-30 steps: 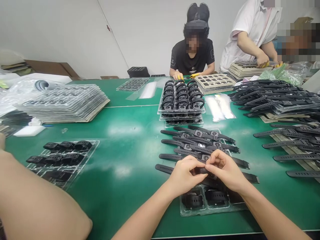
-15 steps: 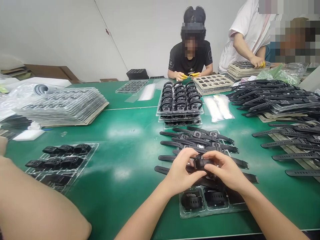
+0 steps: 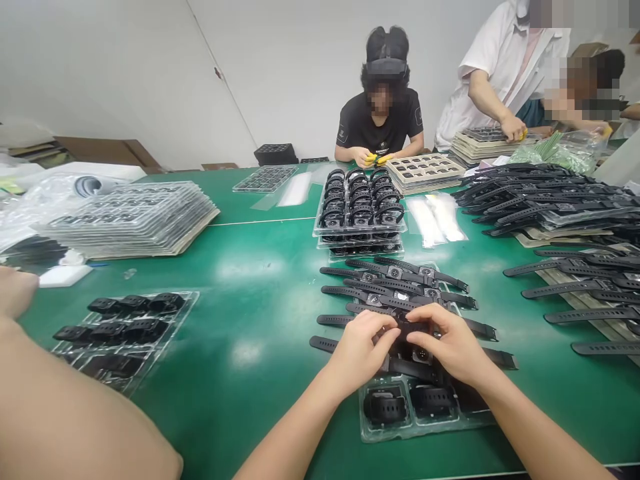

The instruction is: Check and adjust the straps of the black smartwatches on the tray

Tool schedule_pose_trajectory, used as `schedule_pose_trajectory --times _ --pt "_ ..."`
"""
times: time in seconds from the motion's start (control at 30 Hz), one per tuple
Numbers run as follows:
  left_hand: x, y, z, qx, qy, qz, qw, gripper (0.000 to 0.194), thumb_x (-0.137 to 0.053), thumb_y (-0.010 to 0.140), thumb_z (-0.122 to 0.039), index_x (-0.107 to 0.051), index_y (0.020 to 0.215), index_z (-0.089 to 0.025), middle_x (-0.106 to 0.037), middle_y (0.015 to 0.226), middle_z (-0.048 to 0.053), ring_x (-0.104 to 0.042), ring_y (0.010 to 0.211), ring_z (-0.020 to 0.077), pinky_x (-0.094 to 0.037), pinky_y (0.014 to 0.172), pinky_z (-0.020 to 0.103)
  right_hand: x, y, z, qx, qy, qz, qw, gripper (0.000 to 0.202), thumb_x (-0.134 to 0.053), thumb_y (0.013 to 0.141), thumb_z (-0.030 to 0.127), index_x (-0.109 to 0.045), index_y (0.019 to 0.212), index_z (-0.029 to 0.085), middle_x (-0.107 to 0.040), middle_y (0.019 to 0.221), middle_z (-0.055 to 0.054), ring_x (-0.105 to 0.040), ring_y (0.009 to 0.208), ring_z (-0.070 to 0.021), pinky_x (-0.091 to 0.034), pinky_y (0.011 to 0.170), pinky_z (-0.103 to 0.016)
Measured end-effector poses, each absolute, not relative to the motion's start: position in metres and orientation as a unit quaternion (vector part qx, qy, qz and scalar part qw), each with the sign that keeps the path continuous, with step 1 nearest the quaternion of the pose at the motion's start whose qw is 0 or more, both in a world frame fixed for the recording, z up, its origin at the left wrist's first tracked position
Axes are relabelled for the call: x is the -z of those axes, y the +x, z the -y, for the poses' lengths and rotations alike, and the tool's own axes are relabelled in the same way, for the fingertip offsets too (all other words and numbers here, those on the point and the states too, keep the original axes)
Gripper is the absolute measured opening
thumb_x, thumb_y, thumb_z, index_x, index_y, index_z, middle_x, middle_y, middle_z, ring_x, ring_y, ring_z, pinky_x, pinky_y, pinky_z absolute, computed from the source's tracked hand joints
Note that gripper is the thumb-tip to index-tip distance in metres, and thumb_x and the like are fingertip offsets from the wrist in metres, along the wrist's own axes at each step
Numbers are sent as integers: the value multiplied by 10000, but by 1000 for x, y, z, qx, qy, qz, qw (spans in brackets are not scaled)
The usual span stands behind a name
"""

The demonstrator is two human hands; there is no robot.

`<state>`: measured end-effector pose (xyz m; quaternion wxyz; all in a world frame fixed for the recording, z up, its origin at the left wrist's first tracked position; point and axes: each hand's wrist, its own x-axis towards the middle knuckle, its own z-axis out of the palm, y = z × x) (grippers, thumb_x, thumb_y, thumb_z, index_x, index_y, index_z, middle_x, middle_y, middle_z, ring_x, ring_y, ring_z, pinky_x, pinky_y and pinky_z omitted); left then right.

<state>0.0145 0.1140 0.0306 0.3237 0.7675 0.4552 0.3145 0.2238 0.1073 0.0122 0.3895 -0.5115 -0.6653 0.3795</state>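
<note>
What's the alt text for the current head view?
Left hand and right hand handle a dark watch piece above a tray of black-strapped watches on a green table; stacked trays and more watches surround them, with people working opposite.

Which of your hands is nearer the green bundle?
The right hand. It is in front of the green bundle and to its left; the left hand is farther left of it.

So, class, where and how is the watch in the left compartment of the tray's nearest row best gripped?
I'd pinch the watch by its curled strap, coming from above with the fingers: the strap bulges up there, while the clear walls of the tray hem the watch in at the sides.
</note>
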Motion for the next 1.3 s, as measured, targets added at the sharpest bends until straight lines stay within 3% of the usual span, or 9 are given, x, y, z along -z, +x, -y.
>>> schedule_pose_trajectory --times 0.2,0.4,0.6,0.73,1.1,1.3 --pt "-32 14 -116 -306 744 -465 368 210 -561 971 -207 -767 948 -244 -803 950 -1 -701 862 198 -516 809 311 -13 225 -108 -364 -500 681 392 129 -722 855 282 -756 980 289 -735 979 -45 -667 918 -250 -540 803 -382" --pt "-28 17 -116 -303 720 -481 397 201 -581 933 -218 -773 874 -227 -785 877 10 -685 807 199 -509 758 299 -10 224 -107 -354 -480 700 393 101 -720 870 269 -752 964 284 -737 970 -53 -673 926 -256 -551 836 -399" --pt "-28 14 -119 -292 664 -458 515 183 -597 922 -285 -701 817 -178 -657 721 -13 -543 640 132 -403 581 244 -9 224 -108 -342 -483 711 379 135 -687 894 239 -752 999 295 -752 1017 -50 -676 974 -262 -552 871 -415" --pt "-29 12 -120 -275 654 -425 562 214 -605 914 -331 -685 795 -172 -597 690 -21 -489 602 113 -379 547 229 -8 226 -109 -317 -445 756 361 204 -626 949 229 -752 1087 313 -771 1063 -55 -666 1032 -274 -540 925 -446" --pt "-25 8 -122 -254 634 -414 602 225 -612 921 -347 -718 860 -157 -673 742 26 -592 620 132 -458 562 235 -14 225 -108 -321 -405 786 341 284 -531 996 172 -707 1174 305 -766 1121 -52 -627 1069 -268 -524 926 -437" --pt "-30 11 -118 -269 665 -431 547 187 -600 923 -287 -696 809 -174 -640 708 -6 -538 627 116 -414 574 224 -11 225 -108 -317 -416 774 357 269 -552 975 164 -726 1119 311 -777 1065 -48 -636 1039 -272 -538 908 -435"
